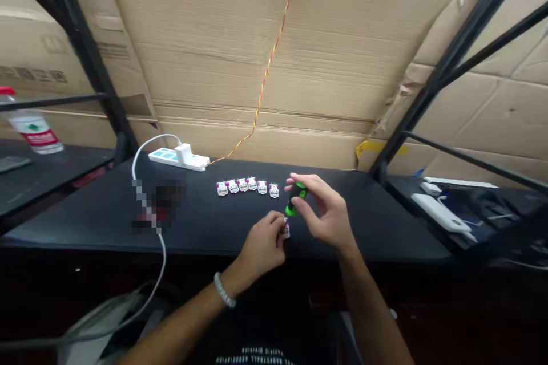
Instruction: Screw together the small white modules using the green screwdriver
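My right hand (323,208) grips a black and green screwdriver (296,198) by its handle, fingers at the top and thumb on the side. Its shaft points down at a small white part (286,230). That part is held near the table's front edge by the closed fingers of my left hand (265,244), which hide much of it. Whether the tip sits in a screw is too small to tell. Behind my hands, several similar small white parts with purple bits (243,184) stand in a row on the black table (205,219).
A white power strip (197,162) with a plugged-in charger lies at the back left, its white cable (164,256) running over the front edge. A twisted red-yellow cord (268,65) hangs down the cardboard wall (205,40). Black metal posts (413,108) flank the table.
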{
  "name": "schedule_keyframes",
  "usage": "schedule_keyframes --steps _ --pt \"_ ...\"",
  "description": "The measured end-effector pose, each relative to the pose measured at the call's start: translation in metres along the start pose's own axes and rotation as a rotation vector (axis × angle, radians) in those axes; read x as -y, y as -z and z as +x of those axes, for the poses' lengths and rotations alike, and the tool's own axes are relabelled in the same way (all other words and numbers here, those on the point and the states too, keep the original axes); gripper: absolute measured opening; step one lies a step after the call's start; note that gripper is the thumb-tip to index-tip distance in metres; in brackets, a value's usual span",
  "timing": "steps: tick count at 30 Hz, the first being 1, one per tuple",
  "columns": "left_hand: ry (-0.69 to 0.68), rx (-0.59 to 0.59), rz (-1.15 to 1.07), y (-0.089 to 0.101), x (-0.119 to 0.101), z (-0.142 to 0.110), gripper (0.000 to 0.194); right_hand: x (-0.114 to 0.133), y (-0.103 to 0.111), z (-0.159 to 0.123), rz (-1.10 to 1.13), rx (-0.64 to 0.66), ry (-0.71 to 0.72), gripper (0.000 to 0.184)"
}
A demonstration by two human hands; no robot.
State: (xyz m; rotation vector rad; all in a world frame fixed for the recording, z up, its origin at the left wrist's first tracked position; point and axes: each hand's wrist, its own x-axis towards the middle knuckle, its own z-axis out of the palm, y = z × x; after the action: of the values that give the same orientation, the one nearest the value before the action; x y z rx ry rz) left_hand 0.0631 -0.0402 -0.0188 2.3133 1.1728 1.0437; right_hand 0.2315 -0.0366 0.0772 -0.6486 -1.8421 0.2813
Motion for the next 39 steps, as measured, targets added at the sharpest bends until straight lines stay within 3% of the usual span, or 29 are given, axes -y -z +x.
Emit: schedule_keyframes --steps 4,9,14,20,26,32,39 --pt "0.007 0.002 0.002 -0.0005 0.0011 -0.0008 0.022 -0.0006 -0.0005 0.0003 -0.172 -0.112 0.047 0.036" --pt "0.011 0.009 -0.010 0.0010 -0.0005 -0.0011 0.023 -0.0004 0.0016 -0.0007 0.020 0.026 -0.016 0.049" --pt "0.013 0.000 0.018 0.0011 -0.0017 -0.0008 0.022 0.0016 0.0010 0.0018 -0.160 -0.075 0.069 0.043" --pt "0.017 0.017 0.027 0.0007 -0.0025 -0.0003 0.021 -0.0011 0.0017 -0.0040 -0.007 0.031 -0.010 0.056" --pt "0.020 -0.001 0.033 0.0009 -0.0021 -0.0001 0.020 -0.0002 -0.0001 -0.0022 -0.161 -0.071 0.074 0.045" --pt "0.021 0.008 0.018 0.0018 -0.0034 0.0009 0.022 -0.0023 -0.0006 -0.0045 0.007 0.050 0.007 0.056" --pt "0.026 -0.008 0.023 0.0014 -0.0034 0.0004 0.022 0.0006 -0.0011 0.0001 -0.142 -0.026 0.061 0.042"
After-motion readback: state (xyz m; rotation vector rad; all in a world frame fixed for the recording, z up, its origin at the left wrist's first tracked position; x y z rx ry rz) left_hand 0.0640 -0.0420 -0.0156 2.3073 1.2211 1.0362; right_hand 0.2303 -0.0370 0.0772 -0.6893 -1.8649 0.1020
